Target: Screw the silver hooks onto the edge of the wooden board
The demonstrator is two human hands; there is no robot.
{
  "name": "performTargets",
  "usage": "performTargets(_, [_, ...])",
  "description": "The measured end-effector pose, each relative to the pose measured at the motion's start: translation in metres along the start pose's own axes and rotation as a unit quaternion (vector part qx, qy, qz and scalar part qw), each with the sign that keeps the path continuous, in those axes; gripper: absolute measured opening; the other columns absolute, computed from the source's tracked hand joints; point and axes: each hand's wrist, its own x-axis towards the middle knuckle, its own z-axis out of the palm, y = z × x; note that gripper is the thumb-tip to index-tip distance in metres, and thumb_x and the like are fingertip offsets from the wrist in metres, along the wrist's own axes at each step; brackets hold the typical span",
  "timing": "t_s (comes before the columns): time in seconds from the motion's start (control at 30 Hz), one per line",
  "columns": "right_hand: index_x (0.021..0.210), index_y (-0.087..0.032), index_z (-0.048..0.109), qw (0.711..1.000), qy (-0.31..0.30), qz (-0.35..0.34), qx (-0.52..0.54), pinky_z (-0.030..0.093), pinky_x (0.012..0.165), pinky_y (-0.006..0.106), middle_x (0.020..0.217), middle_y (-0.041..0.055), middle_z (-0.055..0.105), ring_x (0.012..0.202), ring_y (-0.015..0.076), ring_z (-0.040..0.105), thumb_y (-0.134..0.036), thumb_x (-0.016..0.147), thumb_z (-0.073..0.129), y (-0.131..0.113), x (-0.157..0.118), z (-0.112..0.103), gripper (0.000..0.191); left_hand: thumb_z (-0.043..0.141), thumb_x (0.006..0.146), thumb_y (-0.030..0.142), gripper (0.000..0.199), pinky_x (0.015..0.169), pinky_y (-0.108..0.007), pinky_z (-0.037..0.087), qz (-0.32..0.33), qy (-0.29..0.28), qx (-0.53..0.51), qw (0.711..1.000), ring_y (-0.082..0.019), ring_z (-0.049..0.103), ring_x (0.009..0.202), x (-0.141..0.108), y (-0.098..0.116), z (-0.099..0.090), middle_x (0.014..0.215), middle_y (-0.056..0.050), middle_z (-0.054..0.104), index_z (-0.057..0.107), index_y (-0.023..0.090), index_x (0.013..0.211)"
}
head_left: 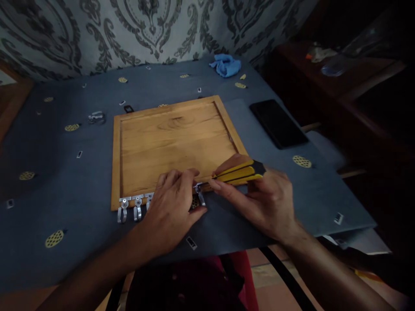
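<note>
A framed wooden board [171, 142] lies on the blue patterned cloth. Metal hooks [138, 207] are fastened along the left part of its near edge. My left hand [175, 207] rests over this edge, its fingers bent on the wood and its thumb beside another metal hook [201, 195]; whether it grips anything is hidden. My right hand [259, 194] pinches a yellow and black screwdriver [240, 172] near the front of its handle. The screwdriver's shaft points left to the top of that hook, near my left fingertips.
A black phone [278, 124] lies right of the board. Loose metal hooks [97, 117] sit to its left. A crumpled blue cloth [226, 65] is at the back. Dark reddish furniture [330, 82] stands beyond the table's right edge.
</note>
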Motion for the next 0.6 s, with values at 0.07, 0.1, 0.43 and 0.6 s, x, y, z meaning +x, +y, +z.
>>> performTargets(0.07, [0.084, -0.018, 0.062, 0.999, -0.030, 0.025, 0.012, 0.051, 0.058, 0.026, 0.078, 0.0018, 0.069, 0.067, 0.0146, 0.067, -0.025, 0.089, 0.071, -0.004, 0.007, 0.001, 0.012, 0.075, 0.079, 0.017, 0.054, 0.093, -0.046, 0.047, 0.008, 0.004, 0.001, 1.000, -0.028, 0.059, 0.107, 0.001, 0.000, 0.000, 0.111, -0.006, 0.064, 0.042, 0.022, 0.121])
performTargets(0.1, [0.084, -0.017, 0.063, 0.998, -0.045, 0.045, 0.029, 0.051, 0.058, 0.026, 0.080, 0.0025, 0.070, 0.067, 0.0147, 0.067, -0.026, 0.089, 0.071, -0.006, 0.010, 0.001, 0.013, 0.075, 0.079, 0.017, 0.052, 0.092, -0.046, 0.047, 0.011, 0.007, 0.001, 1.000, -0.028, 0.059, 0.105, 0.001, -0.001, 0.000, 0.109, -0.006, 0.065, 0.043, 0.021, 0.119])
performTargets(0.43, [0.106, -0.021, 0.067, 0.946, -0.149, 0.163, 0.236, 0.056, 0.065, 0.020, 0.075, -0.0024, 0.069, 0.069, 0.0116, 0.070, -0.031, 0.096, 0.062, -0.003, 0.016, -0.003, 0.015, 0.080, 0.075, 0.018, 0.052, 0.087, -0.043, 0.047, 0.026, 0.013, 0.002, 1.000, -0.028, 0.060, 0.102, 0.002, -0.001, 0.001, 0.108, -0.005, 0.066, 0.043, 0.022, 0.112])
performTargets(0.6, [0.087, -0.021, 0.066, 0.974, -0.078, 0.130, 0.169, 0.056, 0.061, 0.020, 0.069, -0.0038, 0.070, 0.061, 0.0106, 0.069, -0.030, 0.094, 0.064, -0.002, 0.010, 0.005, 0.011, 0.080, 0.075, 0.018, 0.058, 0.087, -0.044, 0.047, 0.029, 0.013, 0.001, 1.000, -0.028, 0.060, 0.103, 0.002, -0.002, 0.001, 0.110, -0.004, 0.066, 0.040, 0.023, 0.117])
